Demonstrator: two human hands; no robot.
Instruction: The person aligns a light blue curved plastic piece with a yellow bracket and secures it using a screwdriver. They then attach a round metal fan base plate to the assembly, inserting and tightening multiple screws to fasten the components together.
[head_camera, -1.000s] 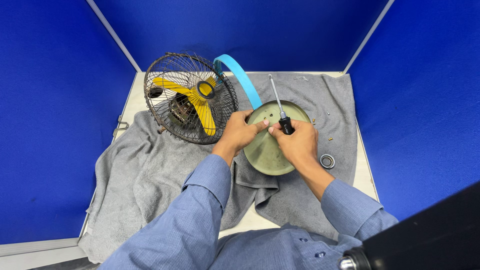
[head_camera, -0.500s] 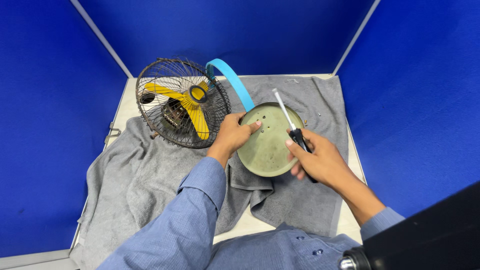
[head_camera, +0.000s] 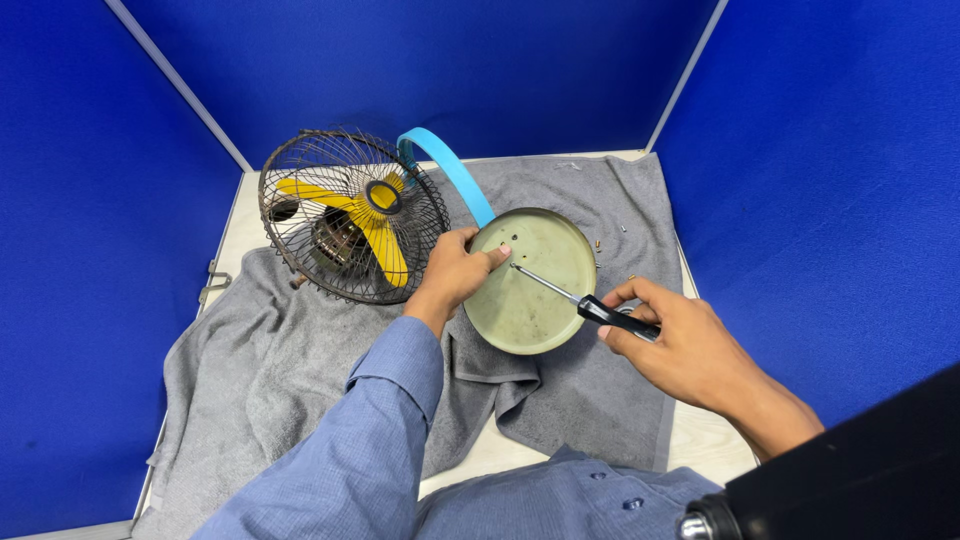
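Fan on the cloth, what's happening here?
A person has the fan lying on a grey cloth, its round base plate facing up. The left hand steadies the plate's rim. The right hand holds a screwdriver, tip on the plate. Small screws lie nearby.

blue buttoned shirt, apparently long-sleeved

- Fan blades (head_camera: 375, 225): yellow, behind a dark wire cage (head_camera: 300, 180)
- Curved arm (head_camera: 450, 175): light blue
- Round base plate (head_camera: 535, 285): pale green
- Cloth (head_camera: 260, 350): grey
- Booth walls (head_camera: 430, 70): deep blue
- Screwdriver handle (head_camera: 620, 320): black
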